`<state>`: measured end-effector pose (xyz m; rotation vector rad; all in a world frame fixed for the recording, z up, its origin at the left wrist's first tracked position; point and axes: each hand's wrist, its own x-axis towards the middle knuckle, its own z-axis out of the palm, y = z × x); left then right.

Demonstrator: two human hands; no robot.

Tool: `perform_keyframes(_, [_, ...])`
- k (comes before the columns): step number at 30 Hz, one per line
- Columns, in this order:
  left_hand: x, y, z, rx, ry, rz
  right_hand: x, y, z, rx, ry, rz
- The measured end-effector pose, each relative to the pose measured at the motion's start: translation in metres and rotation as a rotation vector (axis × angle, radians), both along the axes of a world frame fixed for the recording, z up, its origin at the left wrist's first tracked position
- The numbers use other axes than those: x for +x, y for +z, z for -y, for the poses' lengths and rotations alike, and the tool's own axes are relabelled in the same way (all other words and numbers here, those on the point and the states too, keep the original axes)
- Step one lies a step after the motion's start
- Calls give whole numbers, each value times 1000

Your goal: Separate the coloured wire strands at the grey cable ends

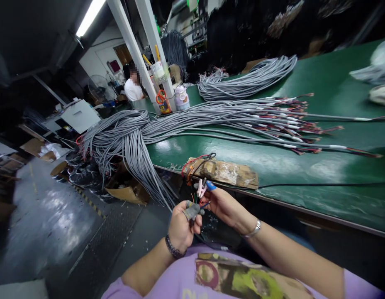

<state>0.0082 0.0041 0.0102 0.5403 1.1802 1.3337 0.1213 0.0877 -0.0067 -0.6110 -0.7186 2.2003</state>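
My left hand (181, 224) is closed around a cable end, with grey covers on some fingertips. Thin coloured wires (195, 198), among them orange, green, red and dark blue, fan out from its grip. Close beside it, my right hand (223, 205) has blue tape on the thumb and pinches a small pale pink clip (201, 189). Its lower fingers are near the wire ends; whether they touch them I cannot tell. Just beyond both hands, a worn wooden block (232, 173) lies at the bench edge, with red and black leads at its left end.
Grey cables (192, 118) lie along the green bench (335, 170), some hanging over its left edge. A coiled bundle (248, 81) lies behind. A pale bottle (181, 98) and orange-handled scissors (161, 97) stand by the posts. Another person (133, 89) is farther back. An open carton (127, 189) is on the floor.
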Motion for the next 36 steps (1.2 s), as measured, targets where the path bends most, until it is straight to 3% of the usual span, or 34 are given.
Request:
perform_keyframes(5, [0,-2,-4,-6,-18,15,-2,0,-1,24,-24,-1])
perform_keyframes(11, [-1,0,-5,-23,-13,11,-4,-8,0,151,-150,117])
perform_keyframes(15, [0,-2,-5,-31,-23,16,-6,-12,-4,58,-71,38])
perform_keyframes(19, [2,-6,-6,-39,-29,11,-11,-12,-6,-20,-97,-26])
perform_keyframes(25, [3,-8,-7,-49,-28,9,-13,-13,-5,-25,-116,-47])
perform_keyframes(32, [3,-5,3,4,6,-33,-5,-10,-3,-73,19,-98])
perform_keyframes(36, [4,-5,8,40,47,-53,-2,-7,-2,3,5,-40])
